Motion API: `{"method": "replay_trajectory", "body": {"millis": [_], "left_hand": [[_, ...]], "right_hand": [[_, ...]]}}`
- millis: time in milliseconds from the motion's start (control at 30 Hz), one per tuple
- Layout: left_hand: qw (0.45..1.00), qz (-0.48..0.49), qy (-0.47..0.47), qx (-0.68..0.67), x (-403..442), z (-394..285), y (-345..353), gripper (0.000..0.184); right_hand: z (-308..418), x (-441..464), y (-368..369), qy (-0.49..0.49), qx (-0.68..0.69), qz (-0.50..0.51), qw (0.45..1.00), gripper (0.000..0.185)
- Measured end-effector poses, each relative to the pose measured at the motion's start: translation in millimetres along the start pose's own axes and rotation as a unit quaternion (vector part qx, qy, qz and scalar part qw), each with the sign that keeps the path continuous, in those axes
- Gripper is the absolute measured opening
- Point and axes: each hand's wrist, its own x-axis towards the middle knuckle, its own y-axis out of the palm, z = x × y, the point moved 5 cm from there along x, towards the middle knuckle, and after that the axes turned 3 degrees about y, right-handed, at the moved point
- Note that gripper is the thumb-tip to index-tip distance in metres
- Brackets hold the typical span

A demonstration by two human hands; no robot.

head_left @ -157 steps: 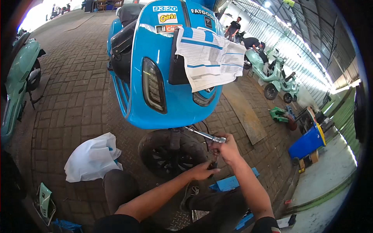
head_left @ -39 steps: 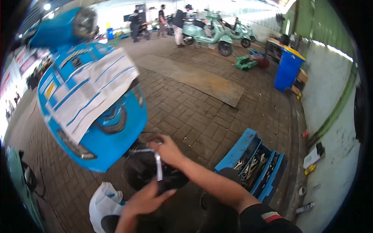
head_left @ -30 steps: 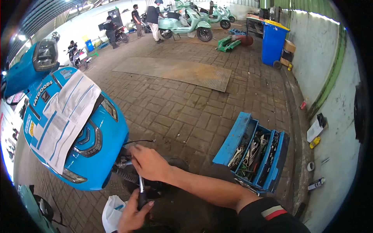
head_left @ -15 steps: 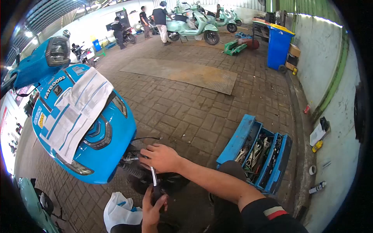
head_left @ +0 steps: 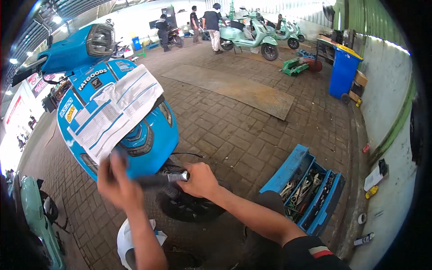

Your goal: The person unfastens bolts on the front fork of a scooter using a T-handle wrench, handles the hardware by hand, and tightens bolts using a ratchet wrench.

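A ratchet wrench lies nearly level under the blue scooter front, its shiny head beside the wheel fork. My right hand is closed round the head end of the wrench. My left hand is blurred by motion at the wrench's dark handle; whether its fingers grip the handle cannot be made out. Below lies the black front wheel. A thin black cable sticks out to the right above my right hand. Printed papers are draped over the scooter's front.
An open blue toolbox with several wrenches stands at the right. White cloth or plastic lies below my left forearm. Further off are a metal plate, a blue bin, mint scooters and several people. A wall runs along the right.
The wrench handle has swung from pointing down toward me to pointing left, and my left hand has moved up and left with it. The view has turned left, shifting the scooter rightward.
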Motion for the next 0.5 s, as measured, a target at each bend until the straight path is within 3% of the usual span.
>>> {"method": "replay_trajectory", "body": {"millis": [67,100,200,267,300,333,367,400,433,467,500], "left_hand": [[0.993,0.089,0.035,0.065,55.9,6.8,58.4,0.033],[0.988,0.154,0.017,0.012,69.2,9.1,86.6,0.035],[0.961,0.232,-0.142,-0.046,51.2,-2.5,103.1,0.038],[0.977,0.115,-0.131,-0.126,10.4,-0.4,74.2,0.038],[0.952,0.028,-0.183,-0.244,-22.1,-1.0,51.6,0.040],[0.947,-0.032,-0.199,-0.249,-62.2,-3.6,24.8,0.043],[0.960,-0.030,-0.126,-0.249,-120.4,16.9,-4.6,0.040],[0.970,-0.090,-0.127,-0.185,-169.9,5.5,-21.8,0.039],[0.983,-0.098,-0.127,-0.094,-216.4,9.9,-28.1,0.042],[0.990,-0.068,-0.125,-0.026,-248.1,7.7,-24.9,0.042],[0.990,-0.040,-0.125,0.047,-260.1,-1.4,-23.7,0.043]], "right_hand": [[1.5,1.2,-4.9,0.095,0.063,0.036,0.993,0.028],[2.6,2.3,-3.6,0.091,0.066,0.037,0.993,0.028],[-5.0,6.1,-9.0,0.099,0.089,-0.007,0.991,0.028],[-15.7,8.2,-8.4,0.078,-0.009,0.030,0.996,0.028],[-26.5,11.3,-6.4,0.086,-0.004,0.030,0.996,0.028],[-26.7,18.6,-8.5,-0.053,0.001,0.001,0.999,0.024],[-23.5,22.9,-13.6,-0.196,0.003,-0.028,0.980,0.022],[-27.6,28.7,-14.2,-0.196,-0.001,-0.027,0.980,0.022],[-21.3,26.8,-12.4,-0.281,-0.035,-0.067,0.957,0.025],[-14.6,18.9,-7.7,-0.361,-0.065,-0.102,0.925,0.029],[-13.4,13.5,-7.4,-0.380,-0.044,-0.082,0.920,0.024]]}}
